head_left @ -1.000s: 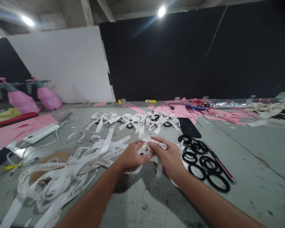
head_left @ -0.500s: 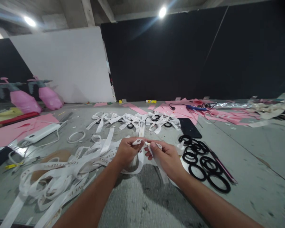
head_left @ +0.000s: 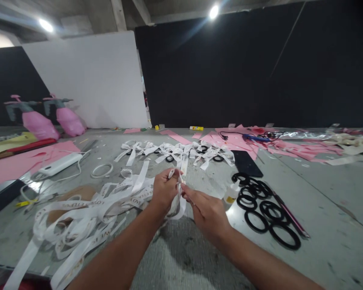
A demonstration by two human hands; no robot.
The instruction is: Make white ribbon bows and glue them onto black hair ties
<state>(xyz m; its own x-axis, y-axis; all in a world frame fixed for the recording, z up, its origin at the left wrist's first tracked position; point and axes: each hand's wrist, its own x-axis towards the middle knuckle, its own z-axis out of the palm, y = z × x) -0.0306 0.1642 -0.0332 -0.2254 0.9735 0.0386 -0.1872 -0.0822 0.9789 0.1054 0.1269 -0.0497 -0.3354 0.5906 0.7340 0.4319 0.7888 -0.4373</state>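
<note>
My left hand (head_left: 165,189) is closed on a white printed ribbon (head_left: 180,207), with a small loop of it showing above the fingers. Thumb and forefinger of my right hand (head_left: 207,207) pinch the same ribbon just beside the left fingertips. Part of the ribbon hangs below the hands; how it is folded between the fingers is hidden. To the left lies a tangled heap of white lettered ribbon (head_left: 101,207). Beyond the hands is a row of white ribbon bows (head_left: 169,151) with black rings under some. Several loose black rings (head_left: 257,221) lie right of my right hand.
A small white bottle (head_left: 231,192) stands beside the rings, near a dark phone-like slab (head_left: 246,163) and a thin pencil-like stick (head_left: 292,213). At left are a white power strip (head_left: 57,166) and pink spray bottles (head_left: 69,120). Pink paper scraps (head_left: 238,141) lie along the back.
The ribbon has gone from a wide loop between both hands to a tight pinch. My left hand has turned upright, my right has drawn back slightly, and the white bottle shows more fully.
</note>
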